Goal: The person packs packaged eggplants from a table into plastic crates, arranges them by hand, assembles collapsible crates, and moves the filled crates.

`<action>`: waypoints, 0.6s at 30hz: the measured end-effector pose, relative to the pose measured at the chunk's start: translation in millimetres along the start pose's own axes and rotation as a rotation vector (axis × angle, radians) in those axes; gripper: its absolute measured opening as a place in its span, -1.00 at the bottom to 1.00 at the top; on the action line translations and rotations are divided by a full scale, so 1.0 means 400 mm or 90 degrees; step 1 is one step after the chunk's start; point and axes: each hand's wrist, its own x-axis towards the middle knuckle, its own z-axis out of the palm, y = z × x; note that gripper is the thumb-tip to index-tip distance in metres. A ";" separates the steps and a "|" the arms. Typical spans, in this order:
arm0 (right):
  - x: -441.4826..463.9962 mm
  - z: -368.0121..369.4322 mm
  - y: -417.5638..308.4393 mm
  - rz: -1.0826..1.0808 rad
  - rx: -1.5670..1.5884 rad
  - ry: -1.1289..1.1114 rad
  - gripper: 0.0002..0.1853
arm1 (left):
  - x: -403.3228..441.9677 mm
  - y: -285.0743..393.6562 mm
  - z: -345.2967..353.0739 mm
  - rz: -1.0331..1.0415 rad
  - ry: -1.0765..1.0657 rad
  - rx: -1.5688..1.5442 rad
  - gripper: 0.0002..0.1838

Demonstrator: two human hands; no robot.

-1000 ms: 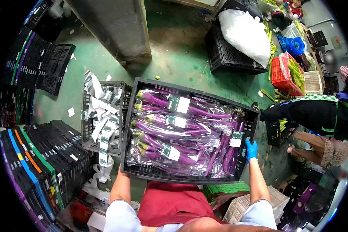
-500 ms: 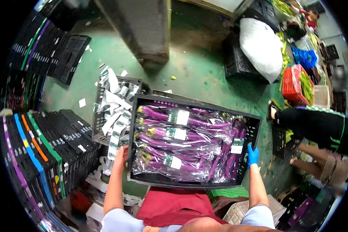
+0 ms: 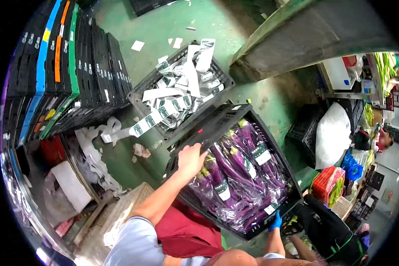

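At the left stands a stack of folded crates, and right of it, on the floor, a crate full of label strips. The bare left hand curls its fingers over the left edge of a black crate, which sits tilted near the middle, holding bagged eggplants. The gloved right hand grips that crate's near right rim, with a white sack farther right, well apart.

One head camera looks forward and down over the eggplant crate.
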 end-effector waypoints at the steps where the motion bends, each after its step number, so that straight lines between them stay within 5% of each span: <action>1: -0.003 -0.010 0.009 0.027 -0.003 0.001 -0.65 | 0.005 -0.007 0.007 0.013 0.004 0.007 -0.68; 6: -0.030 -0.005 0.052 0.086 0.035 -0.003 -0.79 | 0.020 -0.003 -0.003 0.039 -0.019 0.032 -0.69; 14: -0.014 -0.026 0.055 0.086 0.032 0.037 -0.71 | 0.017 0.001 0.014 0.053 -0.008 0.005 -0.67; 18: -0.073 0.045 0.011 0.001 0.028 0.048 -0.76 | 0.014 0.007 -0.004 0.060 0.012 -0.013 -0.67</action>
